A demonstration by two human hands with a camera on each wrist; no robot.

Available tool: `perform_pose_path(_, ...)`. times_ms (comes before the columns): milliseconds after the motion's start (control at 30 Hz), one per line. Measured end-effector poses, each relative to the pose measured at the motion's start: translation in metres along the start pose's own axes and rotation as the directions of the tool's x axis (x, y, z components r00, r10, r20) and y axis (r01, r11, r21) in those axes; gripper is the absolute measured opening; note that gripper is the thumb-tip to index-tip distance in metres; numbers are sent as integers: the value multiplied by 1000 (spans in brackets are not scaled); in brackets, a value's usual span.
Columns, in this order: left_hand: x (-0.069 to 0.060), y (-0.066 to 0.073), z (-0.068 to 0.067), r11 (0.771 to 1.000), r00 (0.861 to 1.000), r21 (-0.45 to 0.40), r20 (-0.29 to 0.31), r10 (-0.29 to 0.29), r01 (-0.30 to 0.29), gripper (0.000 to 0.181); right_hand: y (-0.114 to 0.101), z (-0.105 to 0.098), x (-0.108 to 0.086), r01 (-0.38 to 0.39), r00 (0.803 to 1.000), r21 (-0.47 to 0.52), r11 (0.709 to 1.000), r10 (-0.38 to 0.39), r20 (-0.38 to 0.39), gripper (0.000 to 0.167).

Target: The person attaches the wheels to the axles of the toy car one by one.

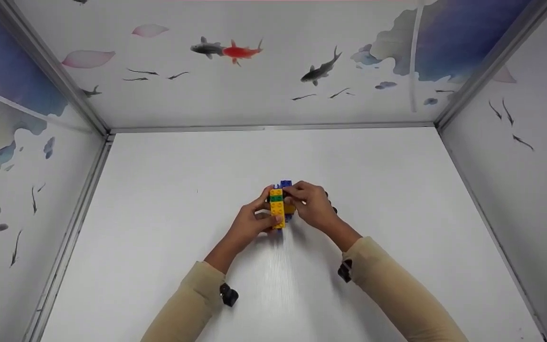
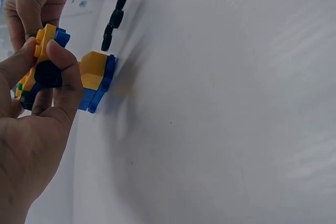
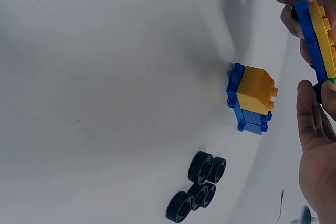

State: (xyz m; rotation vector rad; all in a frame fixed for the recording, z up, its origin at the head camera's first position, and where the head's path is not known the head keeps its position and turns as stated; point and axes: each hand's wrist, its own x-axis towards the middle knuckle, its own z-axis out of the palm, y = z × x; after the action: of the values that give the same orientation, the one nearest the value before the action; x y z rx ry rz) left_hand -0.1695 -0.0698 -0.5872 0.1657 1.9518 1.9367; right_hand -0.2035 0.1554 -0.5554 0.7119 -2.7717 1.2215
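A long toy vehicle of building bricks (image 1: 277, 209), yellow with one green band on a blue base (image 3: 310, 38), is gripped by my left hand (image 1: 252, 221) between thumb and fingers. In the left wrist view a black wheel (image 2: 48, 74) sits on its side near the left fingertips. My right hand (image 1: 314, 204) is at the vehicle's far end. There its thumb and fingers pinch a dark round piece (image 3: 317, 93), seemingly a wheel, against the blue base; fingers partly hide it. Beside the hands, a second blue-and-yellow brick vehicle (image 3: 255, 90) stands on the table.
Several loose black wheels (image 3: 200, 167) stand grouped on the white table (image 1: 159, 247), beside the right hand. Printed panels with fish (image 1: 321, 71) enclose the table at the back and both sides. A small black device (image 1: 229, 295) is fixed at each wrist.
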Motion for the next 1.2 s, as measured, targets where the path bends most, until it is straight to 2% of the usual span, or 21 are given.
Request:
perform_pose_path(200, 1, 0, 2, 1000, 1000, -17, -10, 2, -2, 91, 1, -3, 1, -50, 999, 41, 998, 49, 22, 35)
perform_pose_path(400, 0, 2, 4, 999, 999, 10, -30, 43, -42, 89, 3, -3, 1, -75, 997, 93, 993, 74, 13, 34)
perform_pose_path(600, 0, 2, 5, 996, 996, 17, -28, 83, -83, 68, 7, -1, -1, -51, 999, 106, 993, 50, 11, 35)
perform_pose_path(767, -1, 0, 5, 997, 997, 5, -26, 77, -77, 51, 7, 0, -4, -38, 999, 115, 993, 37, 9, 34)
perform_pose_path(933, -3, -1, 4, 998, 998, 20, 5, 64, -64, 49, 8, 1, -7, -81, 997, 118, 990, 78, 27, 33)
perform_pose_path(1100, -4, 0, 1, 994, 995, 74, 57, 77, -81, 59, 7, 0, -9, -136, 990, 139, 981, 130, 47, 34)
perform_pose_path(1200, -4, 0, 0, 991, 994, 98, 79, 80, -88, 62, 7, -2, -9, -140, 990, 140, 980, 134, 53, 35)
